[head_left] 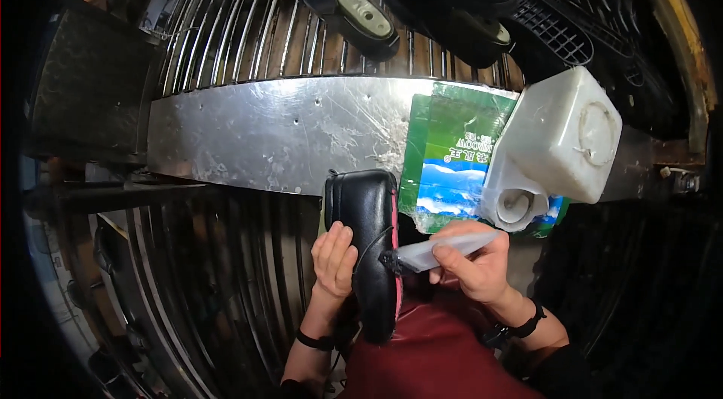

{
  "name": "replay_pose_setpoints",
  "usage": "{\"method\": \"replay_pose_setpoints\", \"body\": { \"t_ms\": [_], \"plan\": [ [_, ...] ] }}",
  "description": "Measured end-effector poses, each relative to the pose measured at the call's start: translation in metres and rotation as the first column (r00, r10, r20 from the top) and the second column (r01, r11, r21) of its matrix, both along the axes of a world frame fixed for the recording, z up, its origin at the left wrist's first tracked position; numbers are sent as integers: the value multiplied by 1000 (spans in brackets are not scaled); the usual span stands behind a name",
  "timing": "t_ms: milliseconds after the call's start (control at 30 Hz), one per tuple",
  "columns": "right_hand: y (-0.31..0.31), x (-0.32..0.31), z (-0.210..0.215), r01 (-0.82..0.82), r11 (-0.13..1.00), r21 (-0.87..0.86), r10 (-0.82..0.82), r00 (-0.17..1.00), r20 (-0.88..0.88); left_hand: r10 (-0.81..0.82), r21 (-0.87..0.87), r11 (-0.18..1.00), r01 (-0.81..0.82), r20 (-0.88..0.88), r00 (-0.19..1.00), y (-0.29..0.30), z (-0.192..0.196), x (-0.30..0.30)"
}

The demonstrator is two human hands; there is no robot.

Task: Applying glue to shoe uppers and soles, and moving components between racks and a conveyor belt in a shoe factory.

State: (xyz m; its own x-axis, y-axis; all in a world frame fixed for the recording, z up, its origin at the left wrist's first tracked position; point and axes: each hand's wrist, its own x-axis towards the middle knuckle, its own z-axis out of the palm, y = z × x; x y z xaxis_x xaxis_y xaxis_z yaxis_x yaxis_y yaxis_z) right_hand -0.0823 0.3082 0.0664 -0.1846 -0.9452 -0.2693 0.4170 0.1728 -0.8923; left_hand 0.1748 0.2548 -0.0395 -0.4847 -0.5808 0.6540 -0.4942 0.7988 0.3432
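Observation:
A black leather shoe upper [365,210] stands on end in front of me, its side edge marked by a pink strip. My left hand [334,259] grips it from the left, with fingers laid together along the leather; the thumb is hidden. In my right hand [482,267] is a brush [440,252] with a flat whitish handle, held between thumb and fingers. Its dark bristles touch the shoe at the pink edge, about midway along. A white plastic container [546,131] with a cut-open spout end lies tilted on the bench beyond my right hand.
A scratched metal ledge [271,128] runs across the far side, with a green and blue printed sheet [452,162] on it. Behind it, a rack of metal bars [248,30] carries a black shoe on a last [354,11] and several black soles [557,33].

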Motion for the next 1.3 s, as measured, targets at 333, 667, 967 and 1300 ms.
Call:
{"method": "replay_pose_setpoints", "body": {
  "t_ms": [333,667,967,1300],
  "plan": [
    [-96,-4,-17,156,987,41,-145,970,-195,6,-11,1000,-6,-25,1000,0,-1,0],
    [37,-6,25,-347,896,-275,192,864,-465,14,-16,1000,-15,-39,999,-7,18,-9],
    [94,2,45,-542,680,-494,193,782,-592,38,-41,998,-39,-19,999,-7,33,-25],
    [61,-18,65,-268,857,-441,93,921,-379,110,85,990,-114,55,992,-2,69,-46]
  ]
}}
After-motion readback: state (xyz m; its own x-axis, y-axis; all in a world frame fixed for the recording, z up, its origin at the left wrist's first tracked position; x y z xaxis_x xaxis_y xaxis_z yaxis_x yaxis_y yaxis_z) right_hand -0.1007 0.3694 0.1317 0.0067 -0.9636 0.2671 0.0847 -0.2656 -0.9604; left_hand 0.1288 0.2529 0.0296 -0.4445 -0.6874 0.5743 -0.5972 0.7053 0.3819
